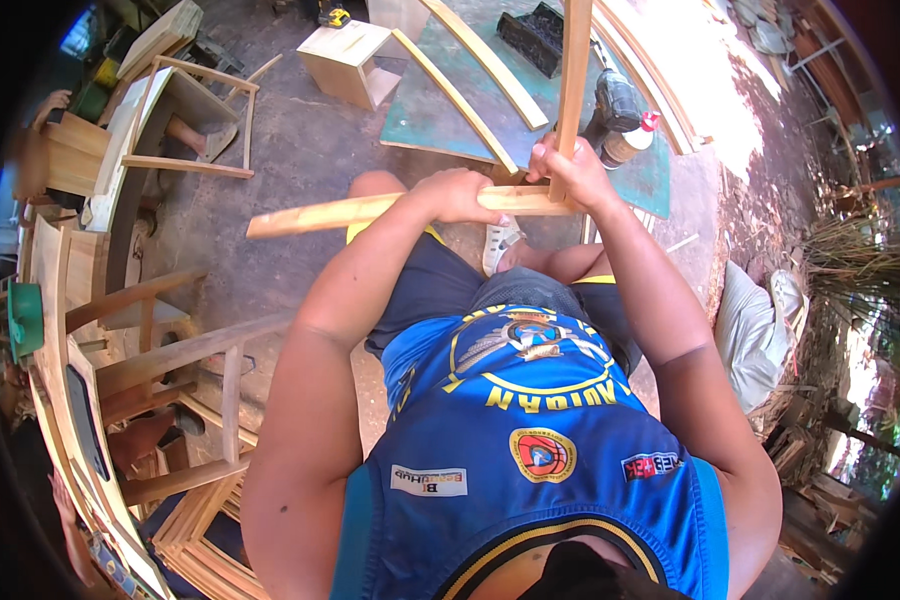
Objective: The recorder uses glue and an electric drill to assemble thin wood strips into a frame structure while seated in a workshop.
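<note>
A long wooden piece (320, 214) lies crosswise over my lap, its left end reaching past my knee. My left hand (455, 195) is closed over the middle of it. At its right end a second wooden piece (574, 80) meets it at a corner and points away from me. My right hand (582, 178) wraps round that corner, thumb and fingers on the second piece. Whether the two pieces are fastened cannot be seen under the hand. Just beyond my right hand are a cordless drill (618, 100) and a bottle with a red cap (630, 143).
A green board (435, 115) on the floor carries curved wooden strips (485, 62) and a black tray (532, 38). A wooden box (342, 60) stands far left of it. Chair frames (230, 400) crowd the left, where other people sit. A whitish sack (755, 335) lies right.
</note>
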{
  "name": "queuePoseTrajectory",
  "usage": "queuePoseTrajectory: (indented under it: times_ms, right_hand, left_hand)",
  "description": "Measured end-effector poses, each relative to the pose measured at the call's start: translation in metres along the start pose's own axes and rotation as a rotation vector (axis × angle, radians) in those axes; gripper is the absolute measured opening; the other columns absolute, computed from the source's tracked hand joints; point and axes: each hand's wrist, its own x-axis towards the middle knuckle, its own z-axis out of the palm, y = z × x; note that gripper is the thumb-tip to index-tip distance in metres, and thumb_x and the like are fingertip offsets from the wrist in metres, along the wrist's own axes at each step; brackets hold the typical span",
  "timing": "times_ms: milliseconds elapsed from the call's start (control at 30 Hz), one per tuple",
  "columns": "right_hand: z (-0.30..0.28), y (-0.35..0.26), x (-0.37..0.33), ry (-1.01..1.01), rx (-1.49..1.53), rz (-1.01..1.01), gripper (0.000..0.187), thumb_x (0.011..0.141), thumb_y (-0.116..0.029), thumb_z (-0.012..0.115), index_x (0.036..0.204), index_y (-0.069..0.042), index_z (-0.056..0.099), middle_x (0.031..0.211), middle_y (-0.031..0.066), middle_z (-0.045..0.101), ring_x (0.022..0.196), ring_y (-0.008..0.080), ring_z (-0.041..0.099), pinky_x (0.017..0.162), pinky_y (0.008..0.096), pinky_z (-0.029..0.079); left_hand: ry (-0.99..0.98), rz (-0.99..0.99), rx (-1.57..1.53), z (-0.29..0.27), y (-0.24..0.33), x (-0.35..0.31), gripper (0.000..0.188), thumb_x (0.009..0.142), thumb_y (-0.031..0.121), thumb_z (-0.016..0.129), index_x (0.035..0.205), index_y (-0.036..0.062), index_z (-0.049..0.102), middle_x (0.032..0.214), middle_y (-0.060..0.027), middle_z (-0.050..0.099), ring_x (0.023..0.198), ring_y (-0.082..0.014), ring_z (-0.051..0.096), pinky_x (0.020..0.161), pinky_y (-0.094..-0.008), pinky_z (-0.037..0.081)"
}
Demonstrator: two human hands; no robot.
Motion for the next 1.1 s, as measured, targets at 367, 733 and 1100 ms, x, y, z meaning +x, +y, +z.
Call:
queuePoseTrajectory:
  times_ms: [367, 733, 1100]
  right_hand:
    - [-0.005, 0.011, 0.005, 0.416, -0.114, 0.013, 0.039, 0.092, -0.024, 0.057, 0.058, -0.006, 0.049, 0.05, -0.0027, 0.045, 0.045, 0.0077, 0.042, 0.043, 0.0269, 0.031]
    - [-0.007, 0.009, 0.004, 0.446, -0.176, -0.05, 0.038, 0.092, -0.023, 0.056, 0.06, -0.004, 0.051, 0.051, -0.0028, 0.046, 0.049, 0.0072, 0.043, 0.046, 0.0279, 0.033]
    - [-0.004, 0.009, 0.006, 0.457, -0.164, -0.093, 0.037, 0.093, -0.024, 0.056, 0.062, -0.004, 0.053, 0.054, -0.0031, 0.048, 0.051, 0.0064, 0.043, 0.047, 0.0256, 0.034]
  left_hand:
    - [0.127, -0.203, -0.102, 0.018, 0.049, -0.013, 0.061, 0.071, 0.062, 0.063, 0.103, 0.0106, 0.068, 0.101, -0.018, 0.067, 0.1, -0.0346, 0.062, 0.088, -0.0443, 0.047]
    - [0.199, -0.213, -0.077, 0.017, 0.054, -0.014, 0.06, 0.072, 0.062, 0.062, 0.104, 0.0107, 0.068, 0.099, -0.0173, 0.068, 0.099, -0.0337, 0.063, 0.088, -0.0444, 0.047]
    - [0.251, -0.211, -0.078, 0.019, 0.054, -0.015, 0.059, 0.072, 0.059, 0.065, 0.098, 0.0053, 0.068, 0.098, -0.0188, 0.068, 0.096, -0.0325, 0.064, 0.086, -0.0419, 0.048]
